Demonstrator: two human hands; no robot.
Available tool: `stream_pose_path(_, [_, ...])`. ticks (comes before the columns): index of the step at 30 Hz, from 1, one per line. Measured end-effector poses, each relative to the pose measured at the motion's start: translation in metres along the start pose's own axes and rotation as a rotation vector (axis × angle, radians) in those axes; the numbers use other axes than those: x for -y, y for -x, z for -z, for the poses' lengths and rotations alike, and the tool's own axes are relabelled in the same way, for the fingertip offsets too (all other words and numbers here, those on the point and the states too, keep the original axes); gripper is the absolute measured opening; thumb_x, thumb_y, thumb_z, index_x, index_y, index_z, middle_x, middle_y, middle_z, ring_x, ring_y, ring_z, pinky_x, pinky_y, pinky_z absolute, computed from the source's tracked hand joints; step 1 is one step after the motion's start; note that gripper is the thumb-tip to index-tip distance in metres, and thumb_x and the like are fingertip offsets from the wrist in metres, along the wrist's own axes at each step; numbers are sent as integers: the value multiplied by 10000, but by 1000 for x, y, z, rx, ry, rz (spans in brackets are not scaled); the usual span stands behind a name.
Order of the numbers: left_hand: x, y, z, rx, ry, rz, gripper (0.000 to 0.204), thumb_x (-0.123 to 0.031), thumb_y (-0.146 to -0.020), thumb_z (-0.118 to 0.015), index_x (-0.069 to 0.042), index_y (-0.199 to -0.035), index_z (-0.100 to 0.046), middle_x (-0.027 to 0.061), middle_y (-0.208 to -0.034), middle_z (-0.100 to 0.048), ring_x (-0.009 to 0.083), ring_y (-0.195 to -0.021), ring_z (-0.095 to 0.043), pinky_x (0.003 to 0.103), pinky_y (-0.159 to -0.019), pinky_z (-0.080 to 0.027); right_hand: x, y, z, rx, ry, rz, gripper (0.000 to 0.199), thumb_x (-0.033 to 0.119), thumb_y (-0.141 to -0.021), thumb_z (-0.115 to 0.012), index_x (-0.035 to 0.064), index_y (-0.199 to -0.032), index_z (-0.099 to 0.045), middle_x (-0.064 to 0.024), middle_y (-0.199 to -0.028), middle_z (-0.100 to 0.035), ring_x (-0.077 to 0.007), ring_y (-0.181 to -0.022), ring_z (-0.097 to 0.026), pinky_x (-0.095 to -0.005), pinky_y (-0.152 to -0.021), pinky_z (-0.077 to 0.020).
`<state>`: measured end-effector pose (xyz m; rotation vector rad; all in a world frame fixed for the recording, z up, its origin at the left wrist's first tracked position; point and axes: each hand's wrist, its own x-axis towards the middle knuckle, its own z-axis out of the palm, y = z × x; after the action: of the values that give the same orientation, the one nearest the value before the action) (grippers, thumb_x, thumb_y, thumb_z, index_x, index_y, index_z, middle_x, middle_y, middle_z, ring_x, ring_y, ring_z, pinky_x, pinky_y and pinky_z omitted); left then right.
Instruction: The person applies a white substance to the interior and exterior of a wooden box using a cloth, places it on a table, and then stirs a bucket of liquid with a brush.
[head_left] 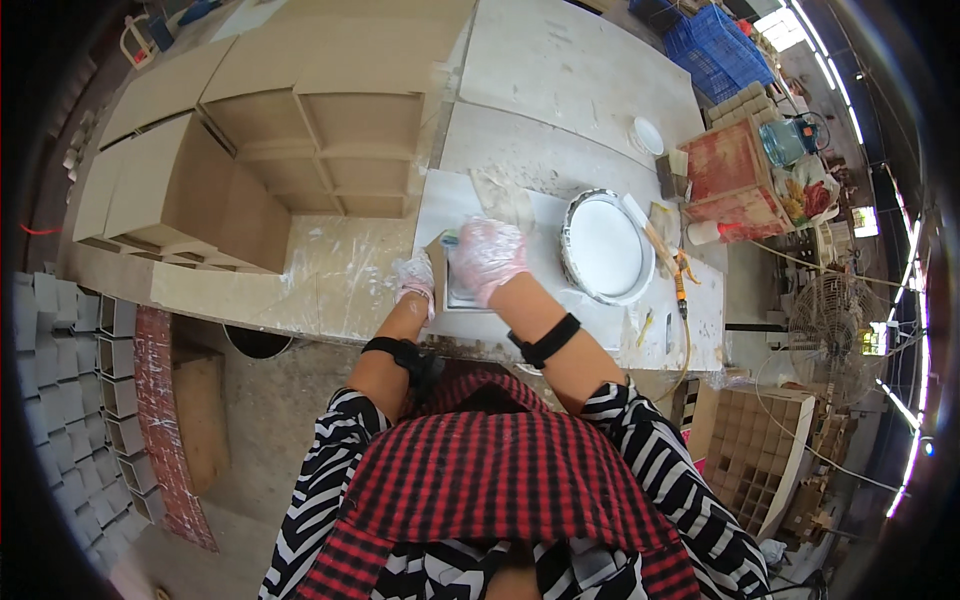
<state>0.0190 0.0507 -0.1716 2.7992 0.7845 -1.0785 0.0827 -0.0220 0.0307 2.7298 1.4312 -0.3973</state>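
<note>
My left hand (415, 274), in a thin, paint-smeared glove, grips the left side of a small brown cardboard box (438, 262) near the table's front edge. Over that box my right hand (490, 258), gloved and white with paint, is closed in a fist. A bit of blue-green shows at its left side, but what it holds is mostly hidden. White shows along the box's near edge. Right of my right hand stands a round tub of white paint (605, 248), its rim crusted. A stained cloth or sheet (502, 195) lies just beyond my right hand.
Brown cardboard boxes (330, 140) stand open-sided at the table's left. A brush (650, 235) rests by the tub's right rim, near a spray gun (682, 270) with a hose. A small white bowl (646, 136) sits farther back. White boxes (75, 400) are stacked at lower left.
</note>
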Motion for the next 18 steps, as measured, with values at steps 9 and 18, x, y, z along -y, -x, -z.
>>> stream_pose_path(9, [-24, -52, -55, -58, 28, 27, 571, -361, -785, -581, -143, -1295, -443, 30, -1321, -435, 186, -1249, -366, 435, -946, -370, -28, -3, -6, -15, 105, -91, 366, 400, -812, -538, 54, -837, -653, -156, -791, -648, -303, -785, -639, -387, -699, -505])
stream_pose_path(18, [-9, -3, -12, -130, 1085, 432, 547, -412, -819, -505, -103, -1265, -439, 103, -1278, -461, 256, -1196, -420, 435, -944, -368, -11, -10, -21, -223, -6, 103, 195, 229, -730, -552, 61, -804, -617, -147, -769, -627, -311, -750, -621, -405, -679, -483])
